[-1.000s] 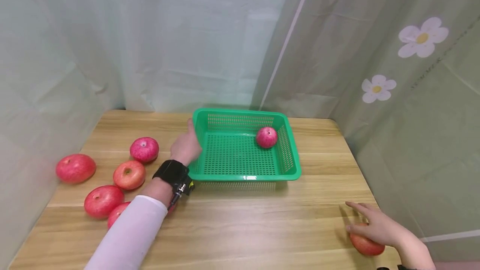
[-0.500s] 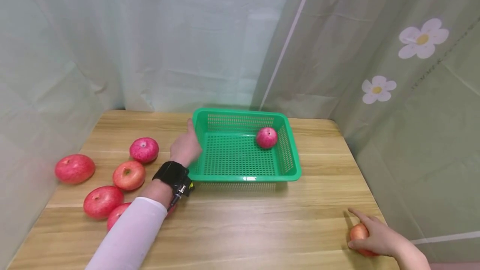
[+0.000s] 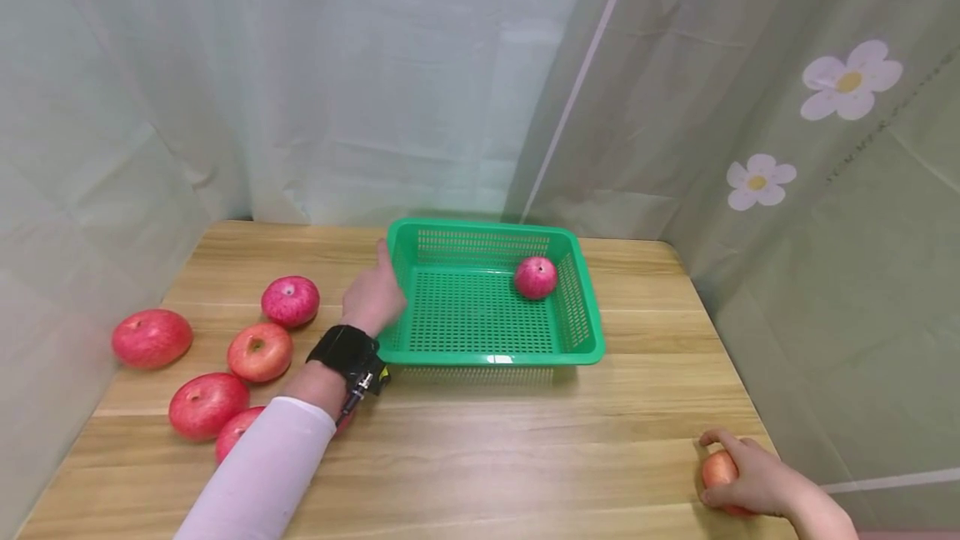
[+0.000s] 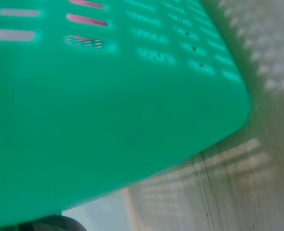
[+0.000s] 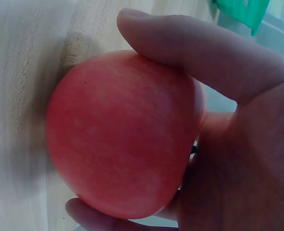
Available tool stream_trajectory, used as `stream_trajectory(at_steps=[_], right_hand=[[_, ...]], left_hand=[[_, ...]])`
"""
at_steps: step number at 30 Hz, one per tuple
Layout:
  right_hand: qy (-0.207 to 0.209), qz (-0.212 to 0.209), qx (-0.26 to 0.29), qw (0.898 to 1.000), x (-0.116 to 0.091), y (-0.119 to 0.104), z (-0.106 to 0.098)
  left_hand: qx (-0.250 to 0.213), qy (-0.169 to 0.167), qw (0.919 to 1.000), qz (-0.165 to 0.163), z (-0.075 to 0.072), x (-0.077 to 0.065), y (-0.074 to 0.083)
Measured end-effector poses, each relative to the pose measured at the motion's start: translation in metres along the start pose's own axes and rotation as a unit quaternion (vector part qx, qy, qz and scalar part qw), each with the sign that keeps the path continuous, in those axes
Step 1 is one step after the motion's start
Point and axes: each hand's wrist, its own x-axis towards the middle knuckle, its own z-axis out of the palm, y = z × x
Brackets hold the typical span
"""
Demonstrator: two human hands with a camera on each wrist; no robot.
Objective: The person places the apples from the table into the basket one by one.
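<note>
Red apple [image 5: 122, 134], gripped, inside curled right hand [image 3: 761, 477]

Green basket [image 3: 487, 358], red apples [image 3: 152, 338], streaked tan table [image 3: 487, 457], white-and-yellow flowers [image 3: 849, 82]

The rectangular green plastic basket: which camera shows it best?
The head view: it shows the basket nearly whole, though the bare left hand covers part of one end. The left wrist view gives only slotted wall close up; the right wrist view, just a small piece.
</note>
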Motion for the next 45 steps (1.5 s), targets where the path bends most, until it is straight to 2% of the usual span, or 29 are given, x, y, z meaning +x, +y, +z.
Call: stream_trajectory(at_steps=[12,28,45], right_hand=[[0.02,-0.013,-0.018,1.0,0.004,-0.001,0.001],[0.041,-0.028,-0.041,0.998,0.007,-0.008,-0.008],[0.028,-0.02,-0.051,0.998,0.027,-0.032,-0.021]], left_hand=[[-0.002,0.001,1.0,-0.002,0.001,-0.001,0.001],[0.004,0.008,1.0,-0.001,0.001,-0.002,0.0],[-0.007,0.012,0.9999,-0.001,0.0,-0.002,-0.001]])
